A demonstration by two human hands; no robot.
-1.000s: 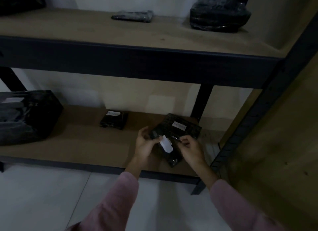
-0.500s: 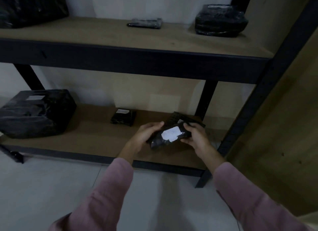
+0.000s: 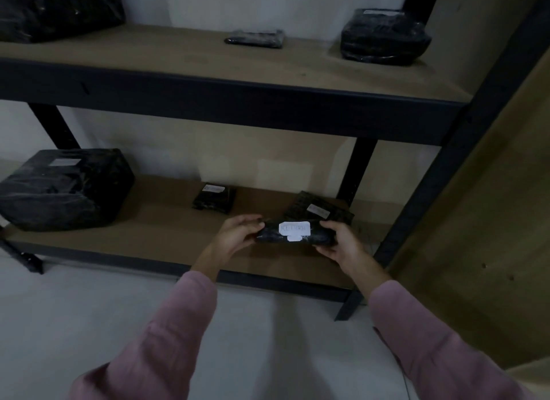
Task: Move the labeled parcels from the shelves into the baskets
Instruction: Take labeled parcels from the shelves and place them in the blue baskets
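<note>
Light level: dim throughout, low contrast, colours muted. No lamp in view; the wall [image 3: 238,6] and floor [image 3: 59,325] read as flat grey. The large package [image 3: 62,191] loses surface detail in shadow; the top-right package [image 3: 384,36] shows a faint sheen. The white label [image 3: 294,230] on the parcel [image 3: 268,238] is the brightest patch, its writing blurred. 1 soft shadow lies on the floor between the sleeves [image 3: 178,325]. The shelf edge [image 3: 238,102] bows with lens distortion.

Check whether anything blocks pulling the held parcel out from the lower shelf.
Nothing visible does: left hand and right hand grip the parcel at the open front of the lower shelf. No basket is in view.
</note>
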